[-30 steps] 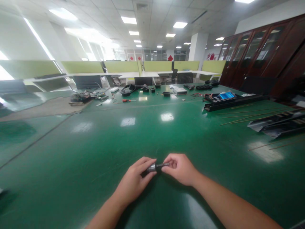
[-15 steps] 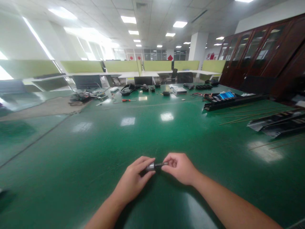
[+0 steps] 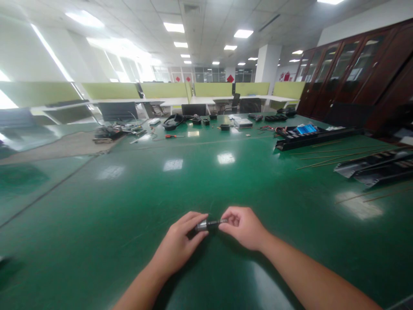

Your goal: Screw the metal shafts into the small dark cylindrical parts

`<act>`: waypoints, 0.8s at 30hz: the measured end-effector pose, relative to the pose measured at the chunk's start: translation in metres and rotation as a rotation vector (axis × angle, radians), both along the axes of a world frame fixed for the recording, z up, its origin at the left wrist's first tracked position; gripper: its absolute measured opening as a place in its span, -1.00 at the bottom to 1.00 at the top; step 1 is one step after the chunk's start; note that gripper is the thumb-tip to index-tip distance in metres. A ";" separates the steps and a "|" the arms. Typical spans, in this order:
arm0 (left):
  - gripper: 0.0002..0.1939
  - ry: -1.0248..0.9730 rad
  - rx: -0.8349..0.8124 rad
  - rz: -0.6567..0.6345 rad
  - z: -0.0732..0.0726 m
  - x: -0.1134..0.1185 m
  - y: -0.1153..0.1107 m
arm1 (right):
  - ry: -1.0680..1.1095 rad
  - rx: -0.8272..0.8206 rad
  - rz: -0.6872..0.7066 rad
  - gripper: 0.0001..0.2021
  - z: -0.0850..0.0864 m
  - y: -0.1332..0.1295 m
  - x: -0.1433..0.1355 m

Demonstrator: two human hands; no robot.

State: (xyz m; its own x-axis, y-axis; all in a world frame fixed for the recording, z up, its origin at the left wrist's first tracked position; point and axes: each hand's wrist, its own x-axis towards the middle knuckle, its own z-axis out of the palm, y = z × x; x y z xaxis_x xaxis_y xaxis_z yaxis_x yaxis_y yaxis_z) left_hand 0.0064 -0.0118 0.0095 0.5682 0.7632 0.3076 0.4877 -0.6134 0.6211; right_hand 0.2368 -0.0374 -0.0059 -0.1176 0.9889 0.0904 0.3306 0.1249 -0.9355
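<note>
My left hand [image 3: 184, 242] is closed round a short silver cylinder [image 3: 201, 225], thumb below and fingers above, near the front of the green table. A thin dark shaft [image 3: 213, 223] runs to the right from the cylinder's end. My right hand [image 3: 242, 227] pinches the far tip of that shaft between thumb and forefinger. Both lie roughly in one line, just above or on the tabletop; I cannot tell which. The rear of the cylinder is hidden in my left palm.
A red-handled screwdriver [image 3: 171, 136] lies at the back. Long black channels [image 3: 318, 137] and thin rods [image 3: 322, 162] lie to the right. Electronic parts [image 3: 118, 130] are heaped at the back left, and a white box [image 3: 243, 122] stands at the back.
My left hand has shifted slightly left with the silver cylinder, and more of the thin dark shaft shows between the hands. My right hand stays where it was.
</note>
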 end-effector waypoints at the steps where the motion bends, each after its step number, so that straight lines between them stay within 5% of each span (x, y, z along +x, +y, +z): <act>1: -0.69 0.000 0.001 0.000 0.000 0.000 0.000 | -0.003 0.000 0.000 -0.92 0.000 0.000 0.000; 24: -0.70 0.000 0.020 0.013 0.001 -0.005 0.002 | 0.002 0.010 -0.004 -0.92 0.000 0.001 0.001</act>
